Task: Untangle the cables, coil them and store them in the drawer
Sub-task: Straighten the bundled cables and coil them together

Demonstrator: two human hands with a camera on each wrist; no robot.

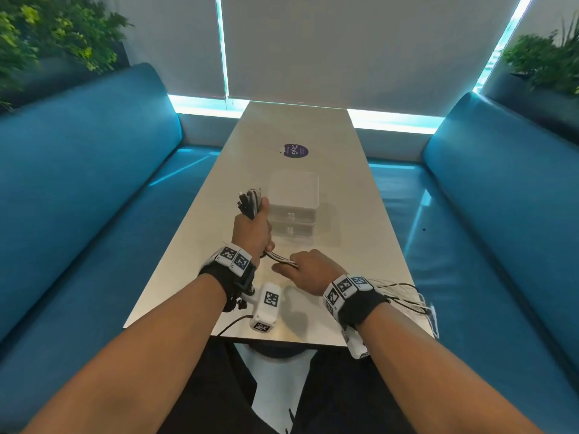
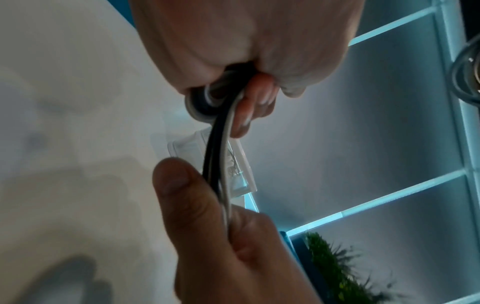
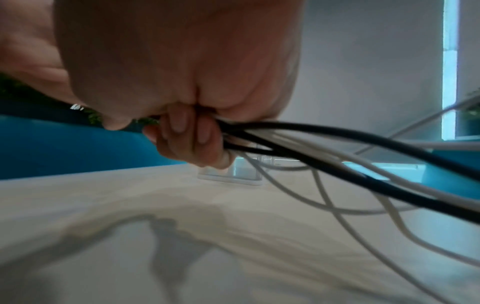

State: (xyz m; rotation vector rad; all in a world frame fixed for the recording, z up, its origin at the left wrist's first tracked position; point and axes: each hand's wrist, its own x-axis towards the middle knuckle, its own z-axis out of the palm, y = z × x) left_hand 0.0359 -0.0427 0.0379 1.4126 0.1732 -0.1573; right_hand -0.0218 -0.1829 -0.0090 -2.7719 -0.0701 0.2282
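Several black and white cables (image 1: 279,257) run between both hands over the near part of the table. My left hand (image 1: 252,228) grips the bundle in a fist, with the plug ends (image 1: 249,198) sticking up past the thumb. My right hand (image 1: 302,265) holds the same strands a little lower and to the right; its fingers (image 3: 191,133) curl round the cables (image 3: 337,148). In the left wrist view the cables (image 2: 221,156) pass from the left fist down into the right hand (image 2: 221,236). Loose cable loops (image 1: 404,296) trail behind my right wrist. The small translucent drawer unit (image 1: 294,203) stands just beyond the hands, both drawers closed.
The long pale table (image 1: 313,126) stretches away between two blue benches (image 1: 94,170). A round purple sticker (image 1: 294,151) lies beyond the drawer unit. Plants (image 1: 545,57) stand behind both benches, and window blinds close the far end.
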